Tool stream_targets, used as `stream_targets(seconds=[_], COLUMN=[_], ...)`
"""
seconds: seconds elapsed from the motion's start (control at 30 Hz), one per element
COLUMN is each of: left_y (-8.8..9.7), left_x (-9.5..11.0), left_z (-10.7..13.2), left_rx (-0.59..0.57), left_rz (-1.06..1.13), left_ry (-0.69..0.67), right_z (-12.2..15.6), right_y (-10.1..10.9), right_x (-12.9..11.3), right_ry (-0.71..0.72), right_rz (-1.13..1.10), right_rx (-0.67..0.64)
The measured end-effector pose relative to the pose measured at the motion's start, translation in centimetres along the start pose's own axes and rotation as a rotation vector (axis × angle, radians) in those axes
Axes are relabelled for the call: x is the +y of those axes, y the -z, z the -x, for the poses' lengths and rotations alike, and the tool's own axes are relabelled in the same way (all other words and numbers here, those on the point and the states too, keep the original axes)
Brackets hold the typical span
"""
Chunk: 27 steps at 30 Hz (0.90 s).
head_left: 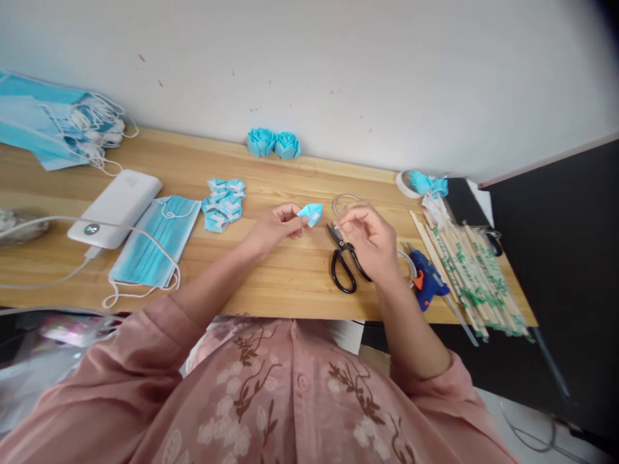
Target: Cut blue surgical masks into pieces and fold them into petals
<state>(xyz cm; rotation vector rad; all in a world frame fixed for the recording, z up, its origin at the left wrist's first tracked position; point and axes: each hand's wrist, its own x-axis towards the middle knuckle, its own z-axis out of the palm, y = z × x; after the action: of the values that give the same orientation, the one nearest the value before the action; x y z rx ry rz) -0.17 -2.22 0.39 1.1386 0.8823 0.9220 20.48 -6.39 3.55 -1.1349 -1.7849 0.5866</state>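
My left hand pinches a small folded light-blue piece above the wooden table. My right hand hovers just right of it, fingers curled in a pinch; what they hold, if anything, I cannot make out. Black scissors lie on the table under the right hand, with a thin wire ring just behind. A pile of folded blue pieces lies to the left of my left hand.
A blue face mask and a white power bank lie at left, with more masks behind. Two blue fabric flowers sit by the wall. At right are a blue glue gun, wrapped chopsticks and a tape roll.
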Motion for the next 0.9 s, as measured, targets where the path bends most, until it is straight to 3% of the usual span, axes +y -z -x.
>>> stream_targets(seconds=[0.17,0.43,0.67,0.9], left_y=[-0.3,-0.3,-0.3,-0.4], left_x=[0.5,0.7,0.8,0.1], left_z=[0.3,0.3,0.4,0.2], left_rx=[-0.031,-0.043,-0.037,-0.036], left_rz=[-0.139,-0.153,-0.161,-0.207], left_ry=[-0.035,-0.025,-0.015,-0.043], right_z=[-2.0,-4.4,-3.9,-3.3], right_y=[1.0,0.6,-0.3,-1.1], right_x=[0.0,0.1,1.0,1.2], right_ry=[0.002,0.052,0.084,0.127], right_rz=[-0.025,0.14,0.087,0.192], right_rx=[-0.276,-0.442,-0.429,-0.414])
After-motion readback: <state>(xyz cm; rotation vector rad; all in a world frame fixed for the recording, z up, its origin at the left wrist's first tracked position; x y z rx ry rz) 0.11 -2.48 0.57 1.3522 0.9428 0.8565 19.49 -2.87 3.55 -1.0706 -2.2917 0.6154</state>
